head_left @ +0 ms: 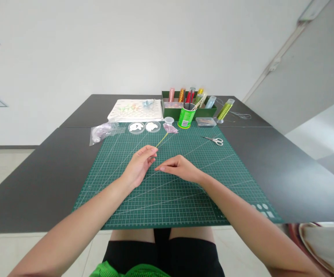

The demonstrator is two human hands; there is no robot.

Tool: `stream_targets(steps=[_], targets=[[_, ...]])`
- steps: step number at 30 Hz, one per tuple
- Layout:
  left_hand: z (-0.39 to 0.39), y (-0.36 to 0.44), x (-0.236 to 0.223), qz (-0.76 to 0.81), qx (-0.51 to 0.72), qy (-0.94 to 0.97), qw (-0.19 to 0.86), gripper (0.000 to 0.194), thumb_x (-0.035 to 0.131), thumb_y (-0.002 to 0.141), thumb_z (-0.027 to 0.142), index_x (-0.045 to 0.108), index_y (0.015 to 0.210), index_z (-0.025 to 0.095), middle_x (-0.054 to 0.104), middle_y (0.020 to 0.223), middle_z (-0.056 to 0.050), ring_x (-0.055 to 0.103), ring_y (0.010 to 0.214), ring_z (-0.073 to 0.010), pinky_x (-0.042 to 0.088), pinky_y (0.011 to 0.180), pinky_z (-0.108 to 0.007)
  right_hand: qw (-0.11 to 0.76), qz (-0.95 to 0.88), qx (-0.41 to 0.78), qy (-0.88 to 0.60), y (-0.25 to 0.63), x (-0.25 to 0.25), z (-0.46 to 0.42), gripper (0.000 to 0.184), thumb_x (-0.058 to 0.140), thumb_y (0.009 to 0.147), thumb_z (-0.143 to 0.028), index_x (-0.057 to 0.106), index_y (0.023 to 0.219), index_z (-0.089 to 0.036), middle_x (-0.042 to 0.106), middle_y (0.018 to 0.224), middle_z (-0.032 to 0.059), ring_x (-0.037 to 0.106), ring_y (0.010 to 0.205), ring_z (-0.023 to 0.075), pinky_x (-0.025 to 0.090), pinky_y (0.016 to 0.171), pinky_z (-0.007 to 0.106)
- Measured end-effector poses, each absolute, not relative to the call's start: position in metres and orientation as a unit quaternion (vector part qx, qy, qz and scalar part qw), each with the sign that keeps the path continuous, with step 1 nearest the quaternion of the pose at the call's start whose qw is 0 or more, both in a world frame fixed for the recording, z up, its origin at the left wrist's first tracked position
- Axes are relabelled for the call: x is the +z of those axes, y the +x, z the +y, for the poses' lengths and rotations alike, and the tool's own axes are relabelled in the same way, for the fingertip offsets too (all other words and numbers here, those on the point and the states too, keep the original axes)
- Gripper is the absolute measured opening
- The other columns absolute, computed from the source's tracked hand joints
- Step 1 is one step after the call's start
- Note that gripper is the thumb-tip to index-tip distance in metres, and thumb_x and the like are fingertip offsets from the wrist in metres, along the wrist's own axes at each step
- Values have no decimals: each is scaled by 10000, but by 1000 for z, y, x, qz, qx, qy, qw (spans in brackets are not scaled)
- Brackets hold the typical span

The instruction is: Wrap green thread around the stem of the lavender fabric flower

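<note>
My left hand (pixel 140 164) pinches the thin green stem of a pale purple artificial flower (pixel 171 128) between thumb and fingers. The flower head points away from me, above the far part of the green cutting mat (pixel 167 207). My right hand (pixel 181 167) is just right of the left one, over the mat. Its thumb and forefinger are pressed together; anything between them is too small to make out. Small white-handled scissors (pixel 214 140) lie on the mat beyond my right hand.
Two dishes of white pieces, a left dish (pixel 136 127) and a right dish (pixel 153 126), stand near a plastic bag (pixel 103 131). Behind are white sheets (pixel 138 111), a green can (pixel 186 116) of tools, a thread box (pixel 207 112), a clear case (pixel 205 122) and a yellow-green spool (pixel 225 110).
</note>
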State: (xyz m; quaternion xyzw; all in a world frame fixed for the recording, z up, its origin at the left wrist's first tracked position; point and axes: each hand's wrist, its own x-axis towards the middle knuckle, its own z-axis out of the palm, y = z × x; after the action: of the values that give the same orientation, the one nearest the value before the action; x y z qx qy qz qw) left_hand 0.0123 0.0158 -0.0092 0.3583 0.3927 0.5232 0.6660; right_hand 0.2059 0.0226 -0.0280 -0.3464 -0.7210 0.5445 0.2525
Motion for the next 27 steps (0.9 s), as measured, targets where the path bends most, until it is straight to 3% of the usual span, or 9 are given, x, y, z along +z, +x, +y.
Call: stream_targets(steps=[6, 11, 15, 18, 22, 27], targets=[[16, 13, -18, 373, 506, 337, 700, 323, 930, 627, 364, 685, 724, 177, 609, 740, 24, 546, 723, -98, 458, 733, -216, 304, -644, 613, -341, 201, -34, 13, 525, 659, 889, -622, 833, 952, -130, 291, 517, -77, 239, 501, 81, 175, 488, 261], [17, 14, -23, 379, 488, 365, 697, 302, 902, 670, 370, 674, 712, 176, 603, 745, 21, 541, 721, -104, 461, 741, -231, 354, -606, 593, -394, 199, -33, 16, 578, 646, 856, -687, 770, 775, -128, 308, 515, -76, 246, 481, 66, 182, 472, 243], [17, 12, -19, 382, 493, 380, 683, 279, 872, 699, 359, 662, 723, 177, 595, 756, 27, 546, 739, -96, 461, 767, -223, 369, -560, 574, -470, 209, -31, 29, 548, 645, 852, -669, 648, 644, -161, 376, 515, -63, 347, 448, 72, 311, 442, 228], [17, 11, -16, 380, 495, 388, 678, 269, 860, 706, 353, 657, 725, 178, 594, 758, 28, 543, 738, -95, 460, 769, -226, 410, -507, 549, -523, 225, -33, 42, 425, 741, 767, -588, 608, 700, -190, 504, 596, -36, 440, 501, 97, 427, 456, 231], [16, 11, -15, 378, 494, 397, 674, 263, 859, 709, 351, 660, 721, 179, 601, 755, 24, 536, 735, -100, 451, 761, -234, 501, -446, 465, -578, 247, -38, 57, 302, 746, 716, -469, 642, 847, -218, 647, 840, 34, 553, 715, 162, 524, 610, 287], [14, 13, -18, 386, 494, 436, 646, 251, 822, 758, 365, 657, 722, 179, 582, 743, 30, 514, 729, -109, 437, 766, -251, 563, -465, 382, -567, 246, -34, 54, 229, 711, 763, -396, 668, 907, -223, 647, 904, 36, 565, 891, 203, 493, 868, 361]])
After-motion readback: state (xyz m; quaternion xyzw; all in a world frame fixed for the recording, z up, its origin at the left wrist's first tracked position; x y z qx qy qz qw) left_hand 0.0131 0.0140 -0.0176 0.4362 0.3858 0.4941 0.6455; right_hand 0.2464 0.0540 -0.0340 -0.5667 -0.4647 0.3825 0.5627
